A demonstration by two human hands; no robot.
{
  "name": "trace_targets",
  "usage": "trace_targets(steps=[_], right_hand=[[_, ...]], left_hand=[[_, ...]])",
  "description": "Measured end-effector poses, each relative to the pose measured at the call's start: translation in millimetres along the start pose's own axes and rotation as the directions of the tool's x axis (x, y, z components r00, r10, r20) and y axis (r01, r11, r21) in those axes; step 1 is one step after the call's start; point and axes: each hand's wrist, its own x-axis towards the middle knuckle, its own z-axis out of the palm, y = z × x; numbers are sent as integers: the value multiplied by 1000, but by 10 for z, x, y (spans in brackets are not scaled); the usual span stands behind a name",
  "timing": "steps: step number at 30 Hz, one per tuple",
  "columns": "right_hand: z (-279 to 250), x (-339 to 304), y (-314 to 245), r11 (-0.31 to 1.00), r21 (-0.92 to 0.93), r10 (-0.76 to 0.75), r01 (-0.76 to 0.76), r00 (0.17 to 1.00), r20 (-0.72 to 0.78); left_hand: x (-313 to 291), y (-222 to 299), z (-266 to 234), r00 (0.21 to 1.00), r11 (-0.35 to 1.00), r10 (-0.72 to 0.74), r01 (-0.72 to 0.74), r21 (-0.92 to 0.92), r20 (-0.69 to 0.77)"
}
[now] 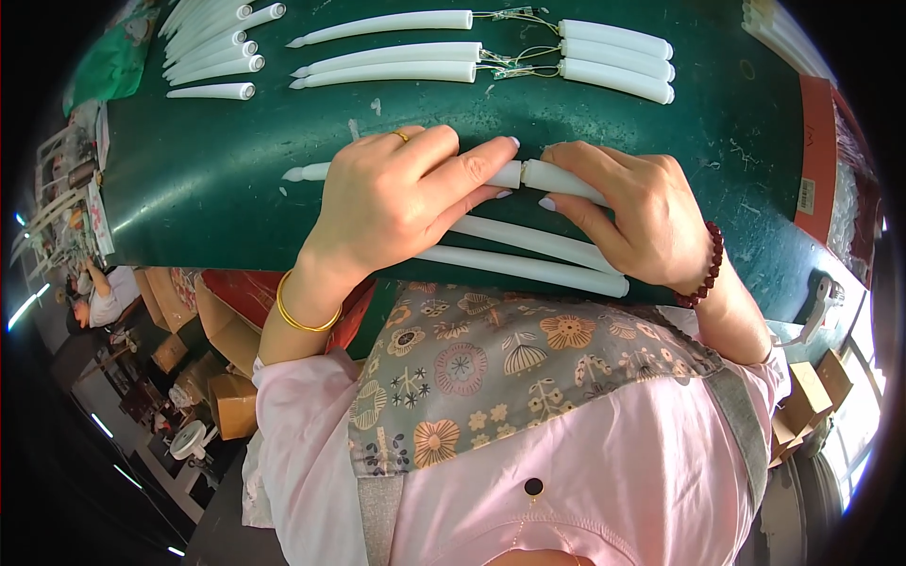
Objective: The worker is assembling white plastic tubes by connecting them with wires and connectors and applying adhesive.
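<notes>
My left hand (392,198) is closed around the long upper part of a white electric taper candle (316,172), its flame-shaped tip pointing left. In my right hand (651,212), thumb and fingers grip the candle's shorter white base tube (557,179). The two ends face each other with a narrow gap between them; what lies inside the gap is too small to make out. Below my hands, near the table's front edge, lie a white tube (566,247) and another white tube (528,269), their left ends partly hidden by my left hand.
Three opened candles lie across the far side, their tapers (387,68) joined by wires and small circuit boards (505,68) to base tubes (613,71). Several white tapers (212,91) are at far left. A red-brown box (813,160) stands right, above a metal clamp (823,307).
</notes>
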Motion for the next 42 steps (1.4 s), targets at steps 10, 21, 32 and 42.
trace_targets(steps=[10, 21, 32, 42], right_hand=[[15, -39, -61, 995, -94, 43, -42, 999, 9], [69, -121, 88, 995, -31, -92, 94, 994, 61], [-25, -145, 109, 972, -211, -108, 106, 994, 4], [-288, 29, 219, 900, -434, -146, 35, 963, -226]], left_hand=[[-4, 71, 114, 998, 997, -28, 32, 73, -54], [-50, 215, 208, 1000, 1000, -23, 24, -10, 8], [155, 196, 221, 1000, 1000, 15, -15, -1, -10], [207, -21, 25, 989, 993, -116, 117, -5, -89]])
